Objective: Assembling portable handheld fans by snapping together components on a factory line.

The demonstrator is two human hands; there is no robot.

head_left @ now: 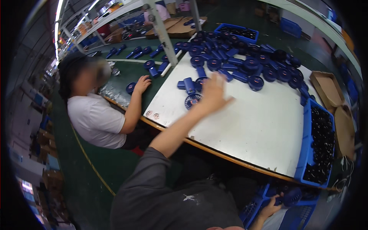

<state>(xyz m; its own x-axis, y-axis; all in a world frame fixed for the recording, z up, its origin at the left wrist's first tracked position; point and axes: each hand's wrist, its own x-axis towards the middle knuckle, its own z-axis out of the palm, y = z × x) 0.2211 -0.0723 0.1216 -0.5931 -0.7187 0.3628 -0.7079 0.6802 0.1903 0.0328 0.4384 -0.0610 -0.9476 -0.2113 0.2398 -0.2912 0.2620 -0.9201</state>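
Observation:
My left hand [214, 94] reaches over the white table, its thumb out to the side and its fingers slightly blurred, with nothing visible in it. Beside and partly behind it are a few dark blue handheld fans, the nearest a fan with a round grille [193, 101]. Low at the right, by the table's front edge, my right hand [270, 208] is closed around a dark blue handheld fan [292, 196]. That fan is over a blue crate [251, 209] beneath the table, and shadow hides part of its shape.
A large heap of blue fans [251, 63] covers the table's far side. A blue bin [305, 153] of small black parts stands at the right, near open cardboard [345, 130]. At left, a co-worker [96, 119] sits at a green bench with more fans. A metal post [165, 36] rises between.

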